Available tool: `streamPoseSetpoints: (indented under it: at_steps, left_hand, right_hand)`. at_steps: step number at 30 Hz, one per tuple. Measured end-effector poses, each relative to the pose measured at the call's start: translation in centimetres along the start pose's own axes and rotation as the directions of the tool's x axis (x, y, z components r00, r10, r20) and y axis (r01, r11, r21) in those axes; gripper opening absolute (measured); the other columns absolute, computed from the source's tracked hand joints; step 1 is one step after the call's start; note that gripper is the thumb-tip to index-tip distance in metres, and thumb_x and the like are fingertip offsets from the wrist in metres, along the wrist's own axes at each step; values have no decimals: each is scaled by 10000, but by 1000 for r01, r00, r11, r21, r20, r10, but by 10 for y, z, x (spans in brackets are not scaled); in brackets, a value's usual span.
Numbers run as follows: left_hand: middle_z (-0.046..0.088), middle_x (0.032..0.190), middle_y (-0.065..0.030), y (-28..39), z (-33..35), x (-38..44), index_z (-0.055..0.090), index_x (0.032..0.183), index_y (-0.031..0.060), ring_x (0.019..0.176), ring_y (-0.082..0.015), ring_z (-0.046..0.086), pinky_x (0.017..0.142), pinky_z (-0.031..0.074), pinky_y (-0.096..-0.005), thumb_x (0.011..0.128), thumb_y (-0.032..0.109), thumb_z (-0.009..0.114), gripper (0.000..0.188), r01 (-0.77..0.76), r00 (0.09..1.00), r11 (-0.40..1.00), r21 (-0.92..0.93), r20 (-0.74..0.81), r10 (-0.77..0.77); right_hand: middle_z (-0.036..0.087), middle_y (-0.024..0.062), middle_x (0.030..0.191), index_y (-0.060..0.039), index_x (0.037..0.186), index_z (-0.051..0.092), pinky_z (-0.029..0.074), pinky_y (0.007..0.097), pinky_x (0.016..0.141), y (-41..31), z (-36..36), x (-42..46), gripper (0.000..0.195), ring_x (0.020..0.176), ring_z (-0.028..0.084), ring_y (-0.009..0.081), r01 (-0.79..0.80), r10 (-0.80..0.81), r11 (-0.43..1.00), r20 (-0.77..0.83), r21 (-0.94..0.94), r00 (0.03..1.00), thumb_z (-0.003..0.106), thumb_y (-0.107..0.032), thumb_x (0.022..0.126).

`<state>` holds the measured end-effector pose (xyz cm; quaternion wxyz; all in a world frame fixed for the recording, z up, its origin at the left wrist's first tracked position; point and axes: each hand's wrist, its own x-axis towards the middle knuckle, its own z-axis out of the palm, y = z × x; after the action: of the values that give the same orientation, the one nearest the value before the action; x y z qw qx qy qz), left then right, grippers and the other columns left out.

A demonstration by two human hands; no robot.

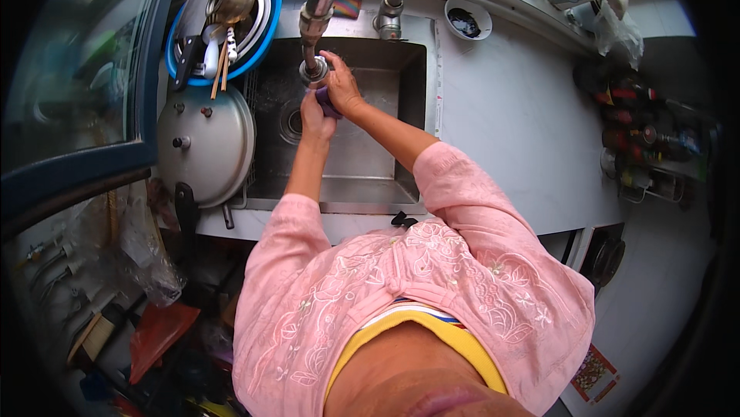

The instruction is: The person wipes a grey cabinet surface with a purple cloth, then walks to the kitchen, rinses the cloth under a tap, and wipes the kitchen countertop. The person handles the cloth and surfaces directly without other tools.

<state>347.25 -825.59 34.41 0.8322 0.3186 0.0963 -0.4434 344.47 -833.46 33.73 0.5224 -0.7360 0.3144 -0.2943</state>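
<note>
Both my hands are over the left part of a stainless steel sink (pixel 370 162), just under the end of the faucet (pixel 315 70). My left hand (pixel 318 116) grips a dark purple item (pixel 328 102), perhaps an eggplant or a cloth; I cannot tell which. My right hand (pixel 342 86) lies against the same item from the right, its fingers reaching up beside the faucet's spout. The fingers and the spout hide part of the item. Below and left of my hands is the sink drain (pixel 292 122).
A blue basin (pixel 276 6) with a cleaver (pixel 199 12), bowls, a ladle and chopsticks stands at upper left. Below it lies a pressure cooker lid (pixel 208 145). A white bowl (pixel 487 24) with dark contents sits right of the sink. A window frame (pixel 147 70) juts in at left.
</note>
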Motion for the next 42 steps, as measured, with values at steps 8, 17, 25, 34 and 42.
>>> streamPoseSetpoints:
  at_steps: [8,17,25,34,42]
  left_hand:
    - [607,1116,-56,-1,6,-3,535,1169,71,1007,-205,593,892,479,-373,976,269,393,310,93,995,995,26,-44,-92]
    - [650,1050,-82,27,-29,35,589,1094,66,979,-216,611,876,481,-359,960,270,419,297,-3,977,993,-116,210,28]
    - [652,1066,-101,19,-10,16,601,1124,106,947,-235,623,863,492,-366,975,309,393,326,-12,986,994,-111,166,31]
    - [587,1225,-103,14,13,-22,545,1212,67,1189,-263,518,1051,368,-420,991,377,379,415,141,990,971,-194,57,-132]
    - [588,1207,-135,39,-5,2,538,1209,57,1145,-284,539,1054,350,-483,941,448,423,487,208,956,962,-176,244,-162]
  right_hand:
    - [324,218,1451,-91,1420,332,273,476,1089,-8,-2,1,822,1315,342,392,-32,40,954,22,-297,999,694,-456,779]
    - [317,210,1463,-105,1448,284,280,475,1084,-29,2,-35,677,1362,294,382,-74,96,994,308,-81,947,546,-395,895]
    - [438,293,1295,58,1336,354,327,440,1033,-6,4,-25,735,1221,404,422,-82,109,991,279,-106,954,649,-393,836]
    - [670,217,954,-54,1056,585,479,475,820,-48,-16,-5,314,945,618,409,-266,337,899,161,-347,928,622,-291,853]
    - [572,168,1141,-122,1119,582,390,465,901,-51,1,-52,249,1082,528,369,54,-60,996,94,68,994,526,-212,894]
